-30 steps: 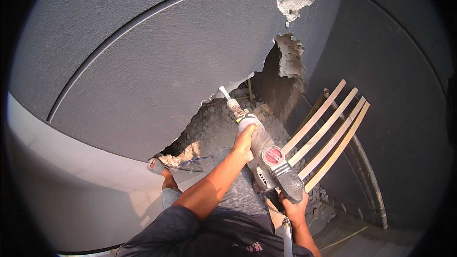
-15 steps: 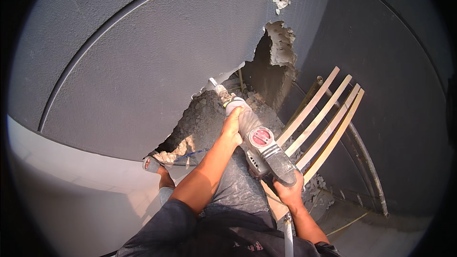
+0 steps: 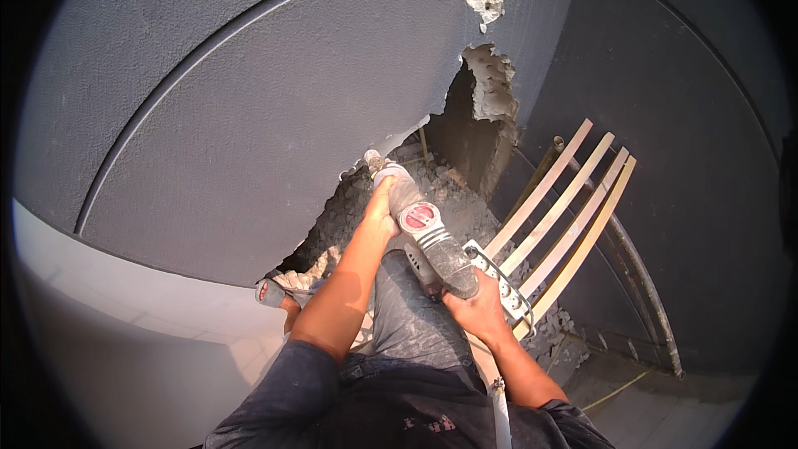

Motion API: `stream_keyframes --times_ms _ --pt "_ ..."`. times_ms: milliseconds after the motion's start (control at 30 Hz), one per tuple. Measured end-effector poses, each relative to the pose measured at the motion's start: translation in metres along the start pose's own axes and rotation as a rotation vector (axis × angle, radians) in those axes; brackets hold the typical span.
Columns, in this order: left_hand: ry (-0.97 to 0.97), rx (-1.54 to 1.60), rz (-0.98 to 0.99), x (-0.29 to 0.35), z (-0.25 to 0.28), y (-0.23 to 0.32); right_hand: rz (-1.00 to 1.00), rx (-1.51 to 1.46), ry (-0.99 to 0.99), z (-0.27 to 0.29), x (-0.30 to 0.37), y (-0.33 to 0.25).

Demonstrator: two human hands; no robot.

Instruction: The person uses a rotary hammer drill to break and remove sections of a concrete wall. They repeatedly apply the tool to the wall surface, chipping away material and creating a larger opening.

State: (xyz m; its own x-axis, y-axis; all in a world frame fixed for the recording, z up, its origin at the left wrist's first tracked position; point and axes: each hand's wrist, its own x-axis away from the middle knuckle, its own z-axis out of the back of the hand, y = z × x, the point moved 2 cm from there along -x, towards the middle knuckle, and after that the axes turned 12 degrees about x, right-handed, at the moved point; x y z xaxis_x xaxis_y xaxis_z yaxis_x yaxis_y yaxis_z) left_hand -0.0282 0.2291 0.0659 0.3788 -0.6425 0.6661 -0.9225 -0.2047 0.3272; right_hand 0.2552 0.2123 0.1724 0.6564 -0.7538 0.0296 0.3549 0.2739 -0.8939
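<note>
Holding tight, I had my left hand and right hand curled around a dusty grey power hammer at a jagged hole in the rough grey wall; much stood whole.

Four pale wooden strips slant at right, beside a darker pole; a white power strip with sockets overlaps their near ends; farther right, a long grey pipe runs along the dark side wall; a pale smooth surface fills the near left.
</note>
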Motion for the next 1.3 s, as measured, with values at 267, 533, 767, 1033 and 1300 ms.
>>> stream_keyframes --times_ms 267,533,767,1033,1300 --pt "-0.034 -0.033 0.066 0.021 -0.015 -0.018 -0.034 -0.026 0.046 0.013 0.029 0.008" --pt "-0.031 -0.082 0.076 0.029 -0.024 -0.059 -0.068 -0.061 0.12 0.023 0.058 0.038" --pt "0.001 -0.158 -0.029 0.012 -0.031 -0.033 -0.05 -0.054 0.117 0.023 0.025 0.028" --pt "-0.014 -0.084 -0.056 0.0 0.021 -0.004 0.028 0.037 -0.024 0.025 -0.006 0.035" --pt "-0.113 0.029 -0.127 -0.019 0.05 0.027 0.158 0.221 -0.101 -0.014 -0.029 0.031"
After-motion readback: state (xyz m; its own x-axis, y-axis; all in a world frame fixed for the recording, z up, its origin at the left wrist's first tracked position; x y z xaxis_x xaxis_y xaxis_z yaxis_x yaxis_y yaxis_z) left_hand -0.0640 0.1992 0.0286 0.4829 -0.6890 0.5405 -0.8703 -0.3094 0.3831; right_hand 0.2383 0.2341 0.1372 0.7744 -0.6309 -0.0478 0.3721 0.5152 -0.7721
